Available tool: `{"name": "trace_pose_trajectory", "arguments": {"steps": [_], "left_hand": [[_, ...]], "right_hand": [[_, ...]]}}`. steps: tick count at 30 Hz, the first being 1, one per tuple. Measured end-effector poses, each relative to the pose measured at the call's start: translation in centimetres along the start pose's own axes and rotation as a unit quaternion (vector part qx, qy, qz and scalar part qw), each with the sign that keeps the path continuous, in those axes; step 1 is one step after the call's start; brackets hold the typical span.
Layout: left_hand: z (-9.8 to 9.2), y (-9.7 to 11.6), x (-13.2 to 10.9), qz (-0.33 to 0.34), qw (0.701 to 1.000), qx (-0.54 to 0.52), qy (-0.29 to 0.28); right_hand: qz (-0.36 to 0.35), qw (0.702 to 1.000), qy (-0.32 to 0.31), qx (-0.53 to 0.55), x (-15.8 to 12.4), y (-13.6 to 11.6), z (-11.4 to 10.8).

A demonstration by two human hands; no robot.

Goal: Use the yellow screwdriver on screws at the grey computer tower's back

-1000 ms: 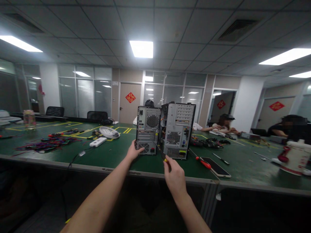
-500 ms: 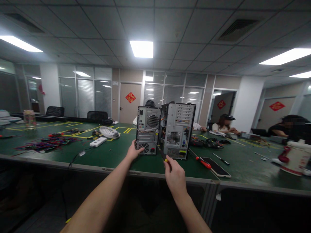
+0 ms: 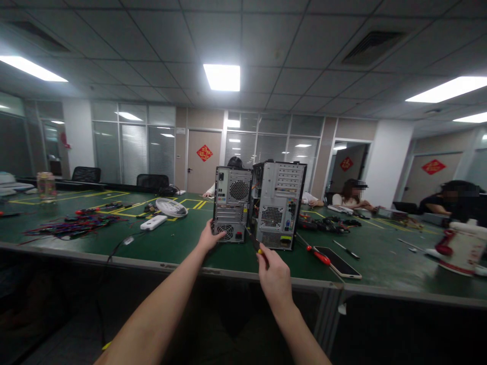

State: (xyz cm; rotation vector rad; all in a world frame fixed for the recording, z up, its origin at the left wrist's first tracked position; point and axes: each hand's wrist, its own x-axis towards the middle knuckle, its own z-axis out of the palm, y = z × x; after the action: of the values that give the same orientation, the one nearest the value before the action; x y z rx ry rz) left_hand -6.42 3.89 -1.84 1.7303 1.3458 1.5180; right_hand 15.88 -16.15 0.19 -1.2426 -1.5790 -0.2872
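Observation:
Two desktop computer cases stand upright side by side on the table, backs facing me. The smaller, left computer case point(image 3: 230, 203) has a round-holed vent at the top and a fan grille near the bottom. My left hand point(image 3: 209, 237) grips its lower left edge, thumb on the back panel and the other fingers hidden round the side. My right hand point(image 3: 274, 268) is closed on a dark screwdriver point(image 3: 254, 244) with a yellow band. The screwdriver points up toward the left case's lower right edge; I cannot tell whether its tip touches a screw. The taller, right computer case point(image 3: 279, 203) stands close beside it.
A red-handled screwdriver point(image 3: 321, 257) and a phone point(image 3: 338, 262) lie at the right. Another tool point(image 3: 347, 250) is behind them. A pile of thin cables point(image 3: 72, 224), a white power strip point(image 3: 153, 222) and a round white tray point(image 3: 171, 207) lie left. Co-workers sit at the far right.
Both my hands and the cases hold almost the same position. Behind the left case, a co-worker's hand now shows on the table.

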Motion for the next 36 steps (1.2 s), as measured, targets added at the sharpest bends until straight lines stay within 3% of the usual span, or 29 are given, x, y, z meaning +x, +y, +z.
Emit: {"name": "trace_pose_trajectory", "arguments": {"steps": [5, 12, 20, 28, 36], "left_hand": [[-0.05, 0.08, -0.02, 0.002, 1.0, 0.002, -0.001], [-0.03, -0.07, 0.03, 0.001, 1.0, 0.0, 0.004], [0.1, -0.17, 0.07, 0.006, 1.0, -0.001, 0.005], [0.0, -0.11, 0.03, 0.007, 1.0, 0.0, 0.001], [0.04, -0.08, 0.04, 0.003, 1.0, 0.0, 0.001]], "right_hand": [[0.07, 0.996, -0.025, 0.045, -0.07, 0.36, 0.41], [-0.023, 1.0, -0.009, -0.015, 0.1, -0.36, -0.38], [0.057, 0.998, -0.022, 0.021, 0.02, 0.15, 0.2], [-0.017, 1.0, -0.003, -0.02, 0.14, -0.27, -0.36], [0.051, 0.998, -0.021, 0.02, -0.03, 0.4, 0.32]]}}
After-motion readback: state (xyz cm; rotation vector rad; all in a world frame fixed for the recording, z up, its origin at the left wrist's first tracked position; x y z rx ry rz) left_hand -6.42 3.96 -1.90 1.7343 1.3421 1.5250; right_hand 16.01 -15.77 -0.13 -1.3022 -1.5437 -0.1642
